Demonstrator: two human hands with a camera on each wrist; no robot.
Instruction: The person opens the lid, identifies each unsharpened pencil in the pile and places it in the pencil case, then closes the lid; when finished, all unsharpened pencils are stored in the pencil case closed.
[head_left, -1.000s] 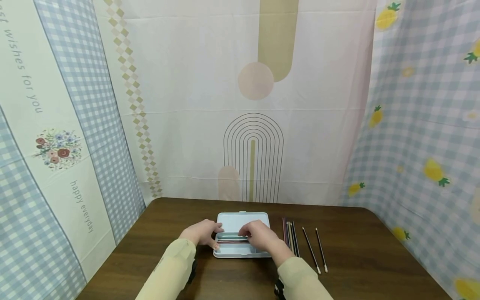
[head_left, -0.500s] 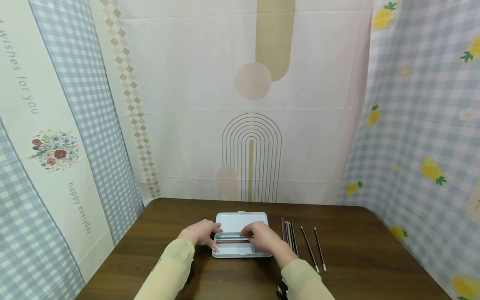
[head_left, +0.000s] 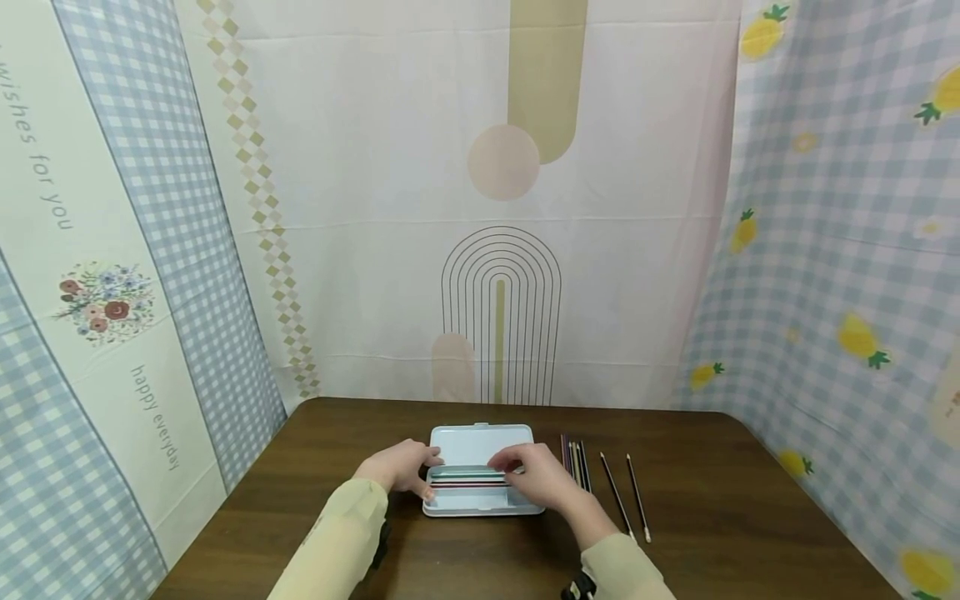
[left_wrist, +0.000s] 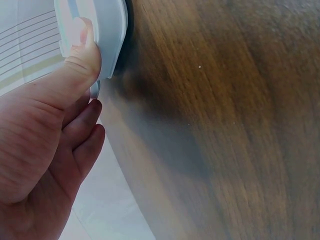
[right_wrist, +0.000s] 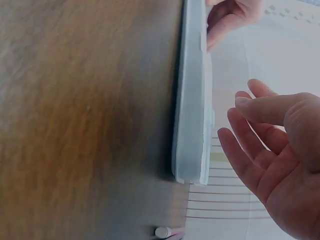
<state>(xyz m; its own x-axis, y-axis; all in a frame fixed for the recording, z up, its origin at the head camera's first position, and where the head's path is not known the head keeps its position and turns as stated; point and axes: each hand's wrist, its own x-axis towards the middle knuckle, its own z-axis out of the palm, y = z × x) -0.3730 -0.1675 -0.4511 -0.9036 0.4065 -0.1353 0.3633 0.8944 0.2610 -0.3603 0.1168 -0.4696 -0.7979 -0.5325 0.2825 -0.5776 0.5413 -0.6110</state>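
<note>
An open pale blue pencil case lies on the table with its lid folded back. Inside its tray are a dark red pencil and a lighter strip that is too small to identify. My left hand grips the left end of the case, the thumb on its rim and the other fingers around the far side. Over the right half of the case hovers my right hand. Its fingers are loosely bent and hold nothing, as the right wrist view shows them apart from the case wall.
Several pencils lie side by side just right of the case. Farther right, two pencils with white ends, a left one and a right one, lie apart on the dark wooden table. A printed cloth hangs behind.
My right hand has drawn back to the right and a little up from the tray, uncovering more of the pencil there. My left hand keeps its grip on the case.
</note>
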